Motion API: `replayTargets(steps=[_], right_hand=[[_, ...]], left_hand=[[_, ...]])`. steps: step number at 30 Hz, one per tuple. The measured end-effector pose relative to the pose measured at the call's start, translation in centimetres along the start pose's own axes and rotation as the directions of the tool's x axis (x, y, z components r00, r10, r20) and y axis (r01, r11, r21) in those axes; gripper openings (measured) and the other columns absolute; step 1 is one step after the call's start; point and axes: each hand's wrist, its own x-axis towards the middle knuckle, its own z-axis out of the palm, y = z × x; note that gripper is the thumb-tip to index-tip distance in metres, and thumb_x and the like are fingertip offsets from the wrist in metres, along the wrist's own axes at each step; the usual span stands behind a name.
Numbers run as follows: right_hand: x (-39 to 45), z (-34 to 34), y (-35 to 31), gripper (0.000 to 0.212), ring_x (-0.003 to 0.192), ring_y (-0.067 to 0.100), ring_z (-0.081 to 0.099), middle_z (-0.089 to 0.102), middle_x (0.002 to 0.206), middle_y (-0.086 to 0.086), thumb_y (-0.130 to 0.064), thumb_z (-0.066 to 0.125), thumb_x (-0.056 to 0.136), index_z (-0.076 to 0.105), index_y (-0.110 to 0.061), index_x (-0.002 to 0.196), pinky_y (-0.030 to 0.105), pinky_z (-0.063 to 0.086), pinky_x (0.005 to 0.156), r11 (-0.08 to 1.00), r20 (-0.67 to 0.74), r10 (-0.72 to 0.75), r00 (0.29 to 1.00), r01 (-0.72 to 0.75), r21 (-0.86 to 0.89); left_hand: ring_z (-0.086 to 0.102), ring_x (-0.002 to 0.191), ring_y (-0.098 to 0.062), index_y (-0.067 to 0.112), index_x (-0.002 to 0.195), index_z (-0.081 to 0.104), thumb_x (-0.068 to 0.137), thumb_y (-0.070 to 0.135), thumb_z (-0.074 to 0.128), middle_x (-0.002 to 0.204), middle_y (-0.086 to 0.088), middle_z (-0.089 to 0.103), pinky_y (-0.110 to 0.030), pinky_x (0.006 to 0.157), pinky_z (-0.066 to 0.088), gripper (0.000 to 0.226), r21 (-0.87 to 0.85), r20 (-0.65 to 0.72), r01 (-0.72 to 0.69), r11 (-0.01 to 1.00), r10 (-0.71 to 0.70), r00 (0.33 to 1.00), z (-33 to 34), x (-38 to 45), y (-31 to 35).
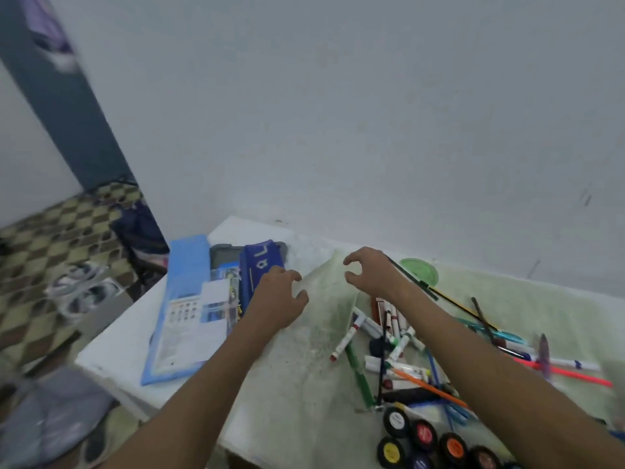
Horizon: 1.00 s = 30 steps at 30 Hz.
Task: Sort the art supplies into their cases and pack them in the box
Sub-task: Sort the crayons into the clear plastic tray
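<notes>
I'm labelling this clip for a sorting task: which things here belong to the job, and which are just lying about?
Part of the job:
markers
paint pots
blue pencil case
grey case
light blue folder
pens
left hand and right hand, both holding nothing

Just lying about:
shoes
dark bag
</notes>
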Motion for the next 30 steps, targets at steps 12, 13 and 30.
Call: replayTargets(steps=[12,13,30], right_hand=[[5.9,1.1,4.0,0.060,0.137,0.019,0.033,0.040,0.147,0.002,-0.034,0.065,0.085,0.044,-0.021,0.139,0.033,0.027,0.110,0.994,0.202,0.108,0.973,-0.102,-0.040],[5.9,1.3,4.2,0.063,0.138,0.018,0.031,0.038,0.148,0.001,-0.034,0.065,0.085,0.041,-0.022,0.142,0.032,0.027,0.110,0.994,0.227,0.112,0.967,-0.108,-0.033],[4.5,-1.3,5.6,0.075,0.111,0.018,0.053,0.053,0.124,0.003,-0.056,0.072,0.073,0.046,-0.028,0.137,0.035,0.045,0.094,0.805,0.057,0.316,0.947,-0.300,0.513]], left_hand=[[0.050,0.113,-0.023,0.025,0.132,0.048,0.088,0.041,0.052,0.117,0.002,0.061,-0.047,0.102,0.032,0.047,0.203,0.093,0.035,0.979,-0.055,0.994,3.4,2.5,0.3],[0.051,0.113,-0.022,0.025,0.132,0.048,0.089,0.039,0.052,0.115,0.002,0.062,-0.047,0.103,0.030,0.046,0.197,0.102,0.048,0.979,-0.069,0.992,3.6,2.5,0.2],[0.063,0.069,-0.012,0.017,0.124,0.053,0.094,0.012,0.056,0.093,0.007,0.061,-0.025,0.054,0.049,0.031,-0.440,-0.241,-0.091,0.893,-0.020,0.970,1.6,2.8,1.0]])
